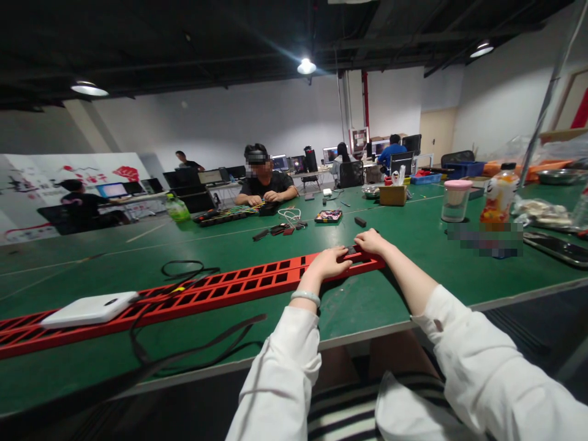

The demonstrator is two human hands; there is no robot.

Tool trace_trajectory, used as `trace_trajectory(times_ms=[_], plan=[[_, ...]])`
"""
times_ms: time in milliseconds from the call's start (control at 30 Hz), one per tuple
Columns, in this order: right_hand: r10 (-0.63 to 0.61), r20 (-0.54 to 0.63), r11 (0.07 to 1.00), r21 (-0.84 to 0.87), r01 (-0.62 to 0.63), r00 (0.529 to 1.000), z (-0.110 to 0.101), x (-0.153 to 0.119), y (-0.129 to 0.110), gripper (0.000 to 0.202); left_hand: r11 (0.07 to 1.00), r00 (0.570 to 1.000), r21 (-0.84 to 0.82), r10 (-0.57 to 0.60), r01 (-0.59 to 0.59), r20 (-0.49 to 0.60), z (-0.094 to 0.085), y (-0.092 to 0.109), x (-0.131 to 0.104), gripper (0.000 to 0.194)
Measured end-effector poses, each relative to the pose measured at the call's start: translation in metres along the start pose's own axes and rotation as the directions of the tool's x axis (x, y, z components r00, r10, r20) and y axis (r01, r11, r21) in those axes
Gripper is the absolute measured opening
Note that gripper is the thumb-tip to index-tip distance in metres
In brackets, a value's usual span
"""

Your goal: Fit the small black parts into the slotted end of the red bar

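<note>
A long red slotted rack (257, 280) runs across the near part of the green table, with rows of rectangular openings. Over its right portion lies my left hand (327, 263), fingers stretched out on the frame and thumb apart from them. A small dark piece (351, 250) sits in the rack between my two hands, close to the left fingertips. My right hand (371, 241) is at the rack's right end, its fingers curled over the far side. What those fingers hold is hidden. A loose black piece (361, 222) lies just beyond the right hand.
A white power bank (92, 309) with a black cable (184, 269) rests on the rack's left part. Farther off are dark pieces (280, 229), a small tray (328, 216) and a co-worker (264, 180). Rightward stand a cup (456, 202), a bottle (500, 196) and a phone (558, 248).
</note>
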State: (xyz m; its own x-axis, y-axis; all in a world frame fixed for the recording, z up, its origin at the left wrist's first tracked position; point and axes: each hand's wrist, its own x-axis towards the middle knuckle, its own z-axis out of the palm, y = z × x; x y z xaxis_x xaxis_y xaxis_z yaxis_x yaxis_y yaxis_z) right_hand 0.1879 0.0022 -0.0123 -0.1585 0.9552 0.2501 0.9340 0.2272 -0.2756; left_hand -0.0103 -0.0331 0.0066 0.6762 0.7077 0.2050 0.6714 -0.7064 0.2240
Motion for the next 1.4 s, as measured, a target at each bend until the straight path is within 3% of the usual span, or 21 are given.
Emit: trace_trajectory(times_ms=[100, 333, 700, 933, 1233, 1400], plan=[[0.056, 0.041, 0.997, -0.048, -0.054, 0.998, 0.002, -0.001, -0.004, 0.042, 1.000, 1.000, 0.001, -0.011, 0.011, -0.003, 0.003, -0.003, 0.001, 0.055], [0.014, 0.094, 0.999, -0.037, -0.011, 0.995, 0.002, -0.002, -0.015, 0.045, 1.000, 1.000, 0.012, 0.004, -0.004, -0.011, 0.004, -0.003, 0.001, 0.052], [0.025, 0.026, 0.999, -0.022, -0.024, 0.999, 0.005, 0.000, -0.016, 0.043, 0.998, 0.999, 0.061, 0.032, -0.032, -0.006, 0.004, -0.002, 0.001, 0.056], [0.011, 0.014, 1.000, 0.005, -0.011, 1.000, -0.003, -0.003, -0.018, 0.032, 0.985, 0.998, 0.162, 0.050, -0.054, 0.024, 0.012, 0.012, 0.004, 0.056], [0.017, -0.165, 0.995, 0.103, 0.000, 0.986, 0.004, 0.002, -0.015, 0.027, 0.986, 0.999, 0.165, 0.008, -0.016, 0.047, 0.010, 0.015, 0.005, 0.056], [0.025, -0.242, 0.992, 0.125, 0.006, 0.970, 0.010, 0.006, -0.010, 0.021, 0.976, 0.999, 0.215, 0.035, -0.033, -0.005, 0.011, 0.019, 0.005, 0.054]])
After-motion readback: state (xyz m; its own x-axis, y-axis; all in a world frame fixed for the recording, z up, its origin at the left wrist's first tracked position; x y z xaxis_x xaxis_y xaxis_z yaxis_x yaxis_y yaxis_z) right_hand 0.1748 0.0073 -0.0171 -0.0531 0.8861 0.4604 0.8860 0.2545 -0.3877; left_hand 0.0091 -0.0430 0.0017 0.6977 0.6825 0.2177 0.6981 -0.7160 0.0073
